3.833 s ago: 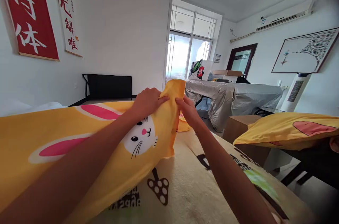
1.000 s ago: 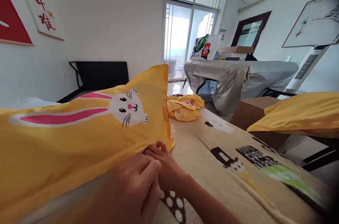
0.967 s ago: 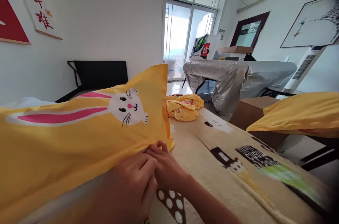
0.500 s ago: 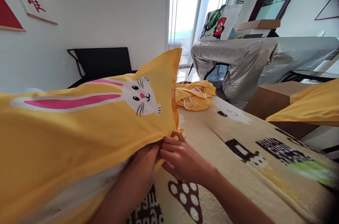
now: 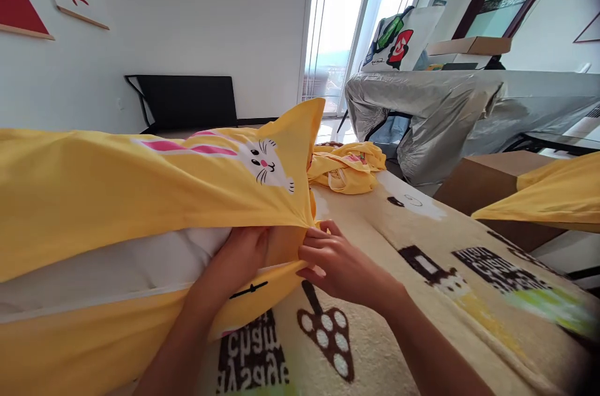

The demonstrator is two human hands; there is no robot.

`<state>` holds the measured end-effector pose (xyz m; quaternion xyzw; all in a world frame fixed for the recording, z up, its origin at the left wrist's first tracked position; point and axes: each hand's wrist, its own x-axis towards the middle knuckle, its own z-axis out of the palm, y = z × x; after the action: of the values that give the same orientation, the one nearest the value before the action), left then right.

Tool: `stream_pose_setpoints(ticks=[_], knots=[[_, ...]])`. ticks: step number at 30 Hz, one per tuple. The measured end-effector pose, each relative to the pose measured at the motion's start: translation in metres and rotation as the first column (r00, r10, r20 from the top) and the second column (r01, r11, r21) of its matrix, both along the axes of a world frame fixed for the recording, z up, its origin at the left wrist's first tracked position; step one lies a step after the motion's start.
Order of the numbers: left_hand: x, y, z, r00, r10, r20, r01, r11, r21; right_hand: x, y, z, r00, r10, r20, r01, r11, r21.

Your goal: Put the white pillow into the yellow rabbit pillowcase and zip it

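Observation:
A yellow pillowcase [image 5: 154, 196] with a long-eared white rabbit print lies across the left and middle. Its long side gapes toward me, and a white pillow [image 5: 140, 268] shows in the gap. My left hand [image 5: 244, 252] is inside the opening, closed at the end of the pillow; its fingertips are partly hidden by the cloth. At the corner of the opening my right hand [image 5: 328, 255] pinches the pillowcase's edge between thumb and fingers. The printed corner of the case stands up beyond both hands.
Crumpled yellow cloth [image 5: 349, 168] lies behind the pillowcase on the beige patterned blanket [image 5: 375, 271]. To the right, another yellow cloth [image 5: 553, 193] hangs by a cardboard box [image 5: 492, 180]. A silver-covered table [image 5: 422, 108] and a black chair [image 5: 187, 102] stand farther back.
The opening has spread wider, baring more of the white pillow. My left hand has moved slightly left and up, and my right hand slightly right. The rabbit print has tilted away and folded.

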<state>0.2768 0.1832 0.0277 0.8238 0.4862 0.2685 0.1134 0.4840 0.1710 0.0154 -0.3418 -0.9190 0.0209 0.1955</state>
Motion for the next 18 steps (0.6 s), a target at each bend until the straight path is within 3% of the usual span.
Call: stream_pose_setpoints(ticks=[4,8,12,18], knots=[[0.01,-0.025,0.008,0.976,-0.203,0.084,0.211,0.972,-0.105,0.006,0.017,-0.008,0.998,0.006,-0.068,-0.011,0.997,-0.071],[0.019,-0.033,0.003,0.992,-0.118,-0.052,0.105,0.974,-0.2,0.007,0.022,-0.011,0.997,-0.016,-0.07,0.011,0.997,-0.079],[0.027,-0.029,-0.012,0.951,-0.182,-0.249,0.093,0.939,-0.33,0.005,0.015,-0.007,0.999,-0.007,-0.037,0.002,0.993,-0.118],[0.036,-0.025,-0.024,0.951,-0.256,-0.175,0.183,0.92,-0.346,0.008,0.0,0.008,0.999,-0.032,-0.008,0.031,0.995,-0.091]])
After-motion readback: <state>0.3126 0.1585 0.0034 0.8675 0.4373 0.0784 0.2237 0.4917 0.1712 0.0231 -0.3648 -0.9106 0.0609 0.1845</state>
